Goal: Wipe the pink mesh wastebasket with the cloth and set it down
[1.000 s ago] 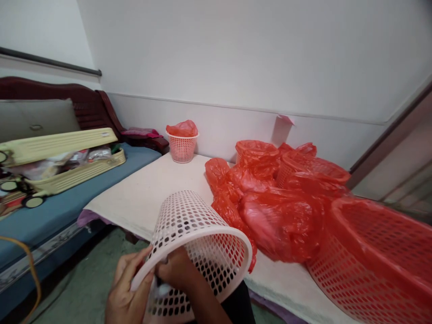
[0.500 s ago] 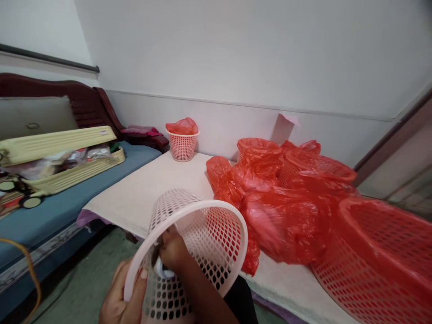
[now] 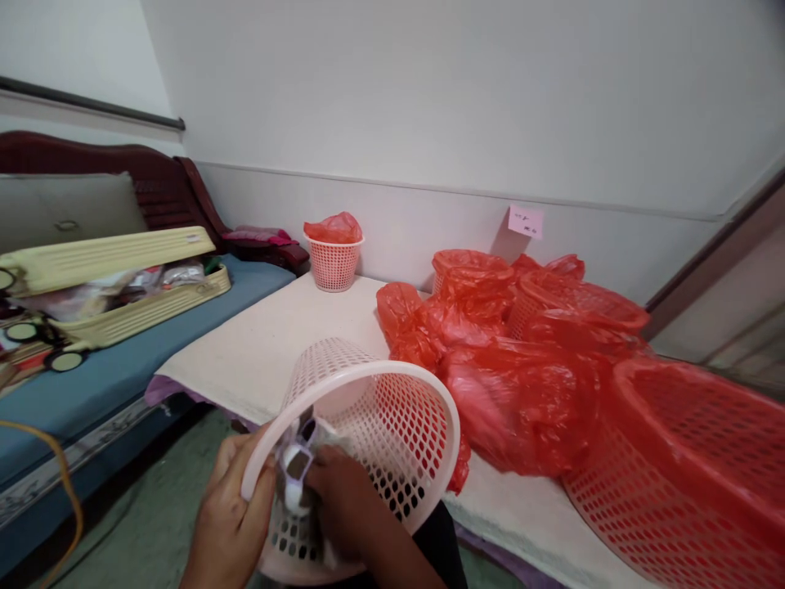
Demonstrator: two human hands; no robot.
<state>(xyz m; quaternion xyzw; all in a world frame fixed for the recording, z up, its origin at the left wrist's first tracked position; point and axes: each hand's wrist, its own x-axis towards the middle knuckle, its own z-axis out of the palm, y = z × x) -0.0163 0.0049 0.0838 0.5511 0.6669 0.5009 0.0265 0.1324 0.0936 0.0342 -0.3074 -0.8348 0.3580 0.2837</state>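
A pale pink perforated plastic basket lies tilted on its side with its mouth toward me, at the edge of the white-covered bed. My left hand is closed on its rim at the left, thumb inside. Deep in the basket, my right hand is closed on a crumpled cloth with white, lilac and dark patches. The cloth lies against the inner left wall. Blur hides part of the right fingers.
Red plastic bags and bag-lined baskets crowd the right side. A smaller lined basket stands by the wall. An open yellow suitcase rests on the blue bed at left. A pink note sticks to the wall.
My right hand has shifted right and lower inside the basket, and more of the cloth shows. My left hand still grips the rim. The wall note, curled up before, now lies flatter.
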